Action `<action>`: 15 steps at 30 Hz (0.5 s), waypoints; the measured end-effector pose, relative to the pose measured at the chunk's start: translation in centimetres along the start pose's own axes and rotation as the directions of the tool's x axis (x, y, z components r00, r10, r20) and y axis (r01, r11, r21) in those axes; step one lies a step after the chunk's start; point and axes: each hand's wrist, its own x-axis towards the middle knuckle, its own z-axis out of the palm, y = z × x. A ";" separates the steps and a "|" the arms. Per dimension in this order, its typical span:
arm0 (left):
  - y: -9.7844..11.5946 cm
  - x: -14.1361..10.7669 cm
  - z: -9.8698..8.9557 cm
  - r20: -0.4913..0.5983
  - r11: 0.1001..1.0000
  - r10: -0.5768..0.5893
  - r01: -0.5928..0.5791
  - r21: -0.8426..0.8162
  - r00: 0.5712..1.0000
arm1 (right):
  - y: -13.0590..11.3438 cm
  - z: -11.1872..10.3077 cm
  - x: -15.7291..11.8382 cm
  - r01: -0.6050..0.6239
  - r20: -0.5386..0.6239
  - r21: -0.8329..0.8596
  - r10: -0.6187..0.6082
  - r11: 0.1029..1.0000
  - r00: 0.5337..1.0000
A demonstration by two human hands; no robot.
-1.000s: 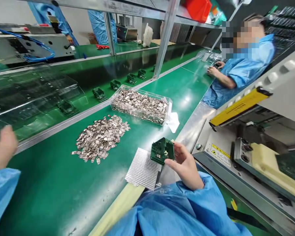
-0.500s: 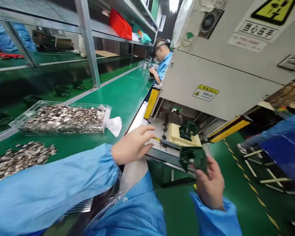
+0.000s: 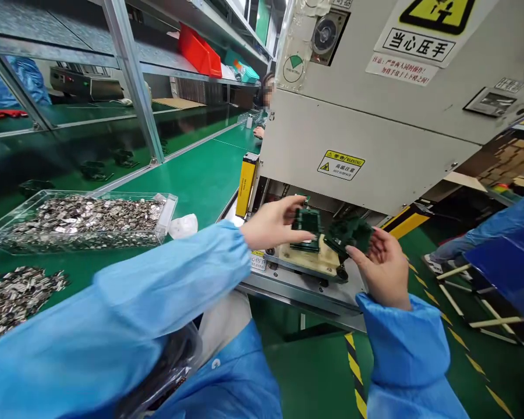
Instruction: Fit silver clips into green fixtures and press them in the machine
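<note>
My left hand (image 3: 273,224) has thumb and fingers closed around the edge of a dark green plastic part (image 3: 309,224), which sits on a cream-coloured fixture block (image 3: 297,257) in the opening of a press (image 3: 375,131). In my right hand (image 3: 385,270) is a second dark green part (image 3: 351,235), tilted and pinched between thumb and fingers. It is held just right of the fixture, close to the first part. Some fingertips of the left hand are hidden behind the part it grips.
Yellow light-curtain posts (image 3: 247,185) flank the press opening. On the green bench (image 3: 192,174) to the left stands a clear tray (image 3: 168,218) of small metal pieces, with a loose pile (image 3: 21,297) in front. A co-worker's hand (image 3: 258,132) shows further along.
My left hand has moved right, onto the part on the fixture. The right hand has raised its green part beside the fixture. My view has turned a little.
</note>
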 end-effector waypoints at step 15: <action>-5.4 -18.7 -6.4 0.058 0.841 -0.536 0.526 0.131 0.842 | 2.7 -0.2 -1.9 0.158 0.037 -0.450 -0.158 0.879 0.987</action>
